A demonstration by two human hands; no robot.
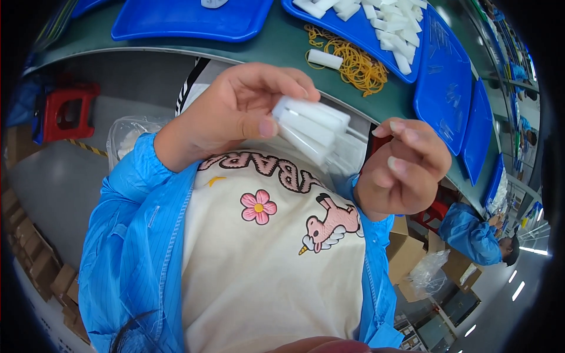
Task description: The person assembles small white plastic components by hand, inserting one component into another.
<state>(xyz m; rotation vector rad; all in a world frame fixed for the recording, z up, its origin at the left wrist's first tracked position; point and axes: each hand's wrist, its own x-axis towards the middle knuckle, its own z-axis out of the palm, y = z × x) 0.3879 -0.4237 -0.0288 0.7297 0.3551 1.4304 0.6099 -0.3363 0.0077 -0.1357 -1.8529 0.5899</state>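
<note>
Green tbl (282,54), blue trays (188,22), grey flr (59,176); L hand (220,112) grip pinched on bag (315,126), R hand (406,167) part-open, empty

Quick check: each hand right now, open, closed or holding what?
Left hand: closed, holding a bundle of white and clear pieces.
Right hand: partly open, loosely curled, nothing visibly held.

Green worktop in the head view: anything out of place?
Possibly: one white oblong block lies by the loose tangle of yellow bands, apart from similar white pieces heaped in a blue plastic tray, so it looks stray.
</note>
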